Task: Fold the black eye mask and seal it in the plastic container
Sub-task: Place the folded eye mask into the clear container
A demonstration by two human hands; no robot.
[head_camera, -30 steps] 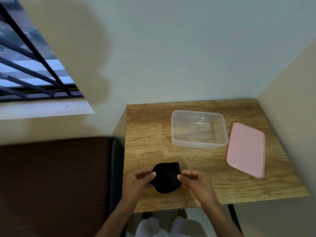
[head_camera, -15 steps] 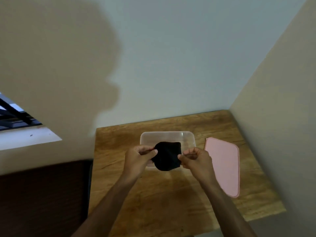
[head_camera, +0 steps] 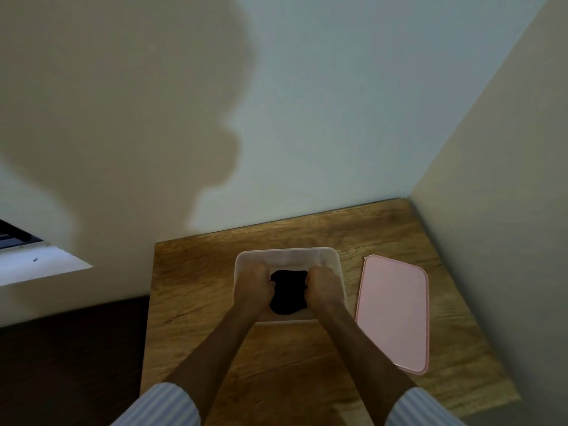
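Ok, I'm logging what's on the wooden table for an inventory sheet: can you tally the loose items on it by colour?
Black: 1, the folded eye mask, inside the container between both hands
Clear: 1, the plastic container
Pink: 1, the lid, flat on the table to the container's right
Total: 3

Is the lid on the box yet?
No, the box is open. The pink lid lies flat on the table, right of the clear container, where both hands press the black eye mask.
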